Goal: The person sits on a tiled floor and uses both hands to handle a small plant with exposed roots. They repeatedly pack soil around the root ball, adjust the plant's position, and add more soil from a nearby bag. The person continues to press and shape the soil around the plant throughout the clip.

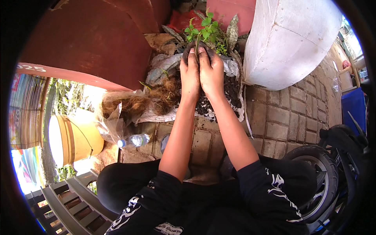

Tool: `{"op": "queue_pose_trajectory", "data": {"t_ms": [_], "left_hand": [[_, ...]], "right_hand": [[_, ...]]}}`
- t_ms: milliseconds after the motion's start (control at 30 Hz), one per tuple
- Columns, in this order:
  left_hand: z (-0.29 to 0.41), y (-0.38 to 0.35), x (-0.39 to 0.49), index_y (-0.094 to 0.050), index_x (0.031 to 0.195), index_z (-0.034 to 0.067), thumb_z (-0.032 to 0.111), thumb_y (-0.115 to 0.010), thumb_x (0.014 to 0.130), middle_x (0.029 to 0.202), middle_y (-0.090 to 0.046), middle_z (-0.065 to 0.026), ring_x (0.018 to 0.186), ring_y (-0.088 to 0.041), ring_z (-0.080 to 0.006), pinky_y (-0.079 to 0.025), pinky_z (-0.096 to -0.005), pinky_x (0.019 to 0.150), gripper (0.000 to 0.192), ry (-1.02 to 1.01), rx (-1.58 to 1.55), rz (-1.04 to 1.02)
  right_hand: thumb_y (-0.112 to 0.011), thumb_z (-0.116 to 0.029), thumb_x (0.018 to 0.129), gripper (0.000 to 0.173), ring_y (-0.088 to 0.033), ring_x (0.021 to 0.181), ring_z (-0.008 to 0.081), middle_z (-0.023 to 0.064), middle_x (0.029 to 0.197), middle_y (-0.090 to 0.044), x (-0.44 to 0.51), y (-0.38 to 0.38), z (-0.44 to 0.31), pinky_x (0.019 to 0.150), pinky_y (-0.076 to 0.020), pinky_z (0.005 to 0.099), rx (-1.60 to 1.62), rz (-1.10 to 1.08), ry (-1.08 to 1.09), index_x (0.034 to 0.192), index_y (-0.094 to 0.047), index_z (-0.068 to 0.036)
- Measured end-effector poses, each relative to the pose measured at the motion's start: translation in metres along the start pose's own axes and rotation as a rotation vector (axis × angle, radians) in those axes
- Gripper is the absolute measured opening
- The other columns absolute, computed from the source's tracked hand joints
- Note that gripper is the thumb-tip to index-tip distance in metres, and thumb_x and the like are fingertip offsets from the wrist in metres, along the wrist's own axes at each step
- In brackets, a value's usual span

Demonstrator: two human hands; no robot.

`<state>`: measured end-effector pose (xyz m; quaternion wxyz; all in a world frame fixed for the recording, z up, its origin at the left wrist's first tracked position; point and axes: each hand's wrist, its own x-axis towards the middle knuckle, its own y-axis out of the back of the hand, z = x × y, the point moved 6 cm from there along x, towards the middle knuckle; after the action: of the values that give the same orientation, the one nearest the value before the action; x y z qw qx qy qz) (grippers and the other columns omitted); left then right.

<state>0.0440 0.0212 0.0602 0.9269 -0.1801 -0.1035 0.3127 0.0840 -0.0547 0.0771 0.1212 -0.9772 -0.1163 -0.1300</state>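
My left hand (189,70) and my right hand (212,70) lie side by side, thumbs together, cupped around a dark ball of soil (209,50). Soil smears the fingers of both. A slim green shoot (197,41) rises from between the thumbs. Below my hands, a white sack (160,116) is spread on the paving. Loose dark soil (204,108) covers its right part. Clumps of brown coconut fibre (164,91) lie on its left, some with small green shoots. My fingertips are partly hidden behind the ball.
Leafy green plants (207,28) stand just beyond my hands. Red-brown panels (97,38) and a white bulky object (290,44) flank the sack. A clear plastic bottle (139,140) lies near a yellow bucket (76,139) at left. A motorcycle wheel (318,173) stands at right.
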Motion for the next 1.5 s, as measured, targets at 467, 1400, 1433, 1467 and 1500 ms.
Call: {"op": "queue_pose_trajectory", "data": {"t_ms": [467, 1400, 1433, 1467, 1500], "left_hand": [[-0.016, -0.015, -0.009, -0.06, 0.126, -0.001, 0.032, -0.048, 0.108, 0.121, -0.064, -0.0102, 0.108, -0.058, -0.0186, -0.045, -0.0336, 0.099, 0.04, -0.063, -0.032, 0.001], [0.02, -0.017, -0.011, -0.058, 0.136, 0.003, 0.039, -0.054, 0.101, 0.143, -0.046, -0.0229, 0.137, -0.043, -0.0382, -0.032, -0.0442, 0.115, 0.05, -0.54, 0.375, -0.196], [0.02, -0.019, -0.012, -0.06, 0.133, 0.002, 0.032, -0.059, 0.099, 0.141, -0.047, -0.023, 0.136, -0.044, -0.0377, -0.033, -0.0438, 0.114, 0.045, -0.562, 0.445, -0.193], [0.017, -0.016, -0.009, -0.063, 0.127, 0.001, 0.018, -0.066, 0.094, 0.141, -0.047, -0.0232, 0.135, -0.045, -0.037, -0.036, -0.0448, 0.113, 0.037, -0.484, 0.379, -0.178], [0.018, -0.018, -0.009, -0.063, 0.127, 0.002, 0.019, -0.065, 0.094, 0.142, -0.046, -0.0234, 0.135, -0.045, -0.0373, -0.035, -0.045, 0.113, 0.037, -0.507, 0.412, -0.191]], "right_hand": [[-0.037, -0.04, 0.11, 0.053, -0.056, 0.122, 0.0208, 0.0127, 0.136, -0.06, 0.014, 0.016, 0.011, 0.107, -0.0407, 0.0344, 0.137, 0.042, -0.152, 0.143, -0.05, 0.0], [-0.055, -0.03, 0.104, 0.029, -0.064, 0.096, 0.0146, 0.0047, 0.108, -0.07, 0.005, 0.012, 0.03, 0.089, -0.0498, 0.0314, 0.775, -0.03, -0.399, 0.111, -0.068, -0.006], [-0.054, -0.029, 0.104, 0.028, -0.064, 0.096, 0.0145, 0.0046, 0.107, -0.07, 0.004, 0.012, 0.033, 0.089, -0.0498, 0.0311, 0.765, -0.012, -0.394, 0.11, -0.068, -0.006], [-0.054, -0.028, 0.104, 0.028, -0.063, 0.095, 0.0144, 0.0045, 0.107, -0.07, 0.004, 0.013, 0.036, 0.089, -0.0499, 0.0309, 0.754, 0.007, -0.389, 0.109, -0.069, -0.006], [-0.053, -0.027, 0.104, 0.027, -0.063, 0.094, 0.0143, 0.0044, 0.106, -0.07, 0.005, 0.013, 0.036, 0.088, -0.0499, 0.0306, 0.763, -0.024, -0.355, 0.108, -0.069, -0.006]]}}
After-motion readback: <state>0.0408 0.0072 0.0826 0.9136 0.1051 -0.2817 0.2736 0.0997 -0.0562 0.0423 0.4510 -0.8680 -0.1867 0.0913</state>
